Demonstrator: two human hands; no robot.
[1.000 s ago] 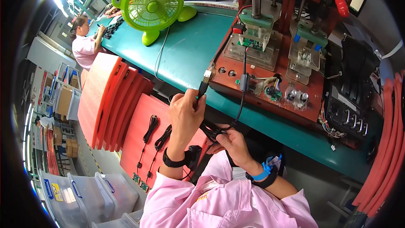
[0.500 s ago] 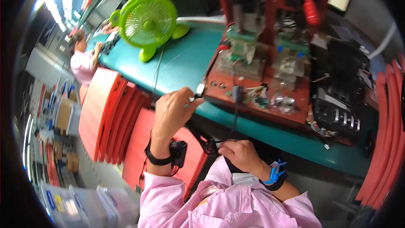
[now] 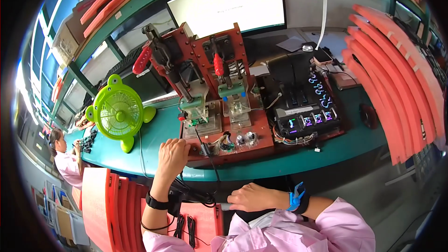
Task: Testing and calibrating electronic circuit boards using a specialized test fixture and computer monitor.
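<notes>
My left hand (image 3: 172, 159) is closed, knuckles up, at the left front corner of the red test fixture (image 3: 259, 136). Its fingertips are turned away, so what they hold is hidden. A bundle of black cable (image 3: 198, 196) hangs below that hand. Lower and further right, my right hand (image 3: 254, 198) is closed, with a small grey piece (image 3: 225, 206) sticking out at its fingertips. On the fixture, a green circuit board (image 3: 196, 122) sits under the left press, and a black cord with a thick block (image 3: 206, 149) runs down over the front edge.
Left of the fixture stands a green frog-shaped fan (image 3: 120, 114). A black case with lit dials (image 3: 308, 121) is on the right. Red foam trays (image 3: 396, 88) are stacked at right, others (image 3: 100, 200) at lower left. Two cables (image 3: 191, 231) lie on one tray. Another person (image 3: 67, 161) sits far left.
My view has swung, showing the monitor and both presses. The left hand, earlier pinching a small white-and-black connector, now curls at the fixture's corner. A grey piece now shows at the right fingertips.
</notes>
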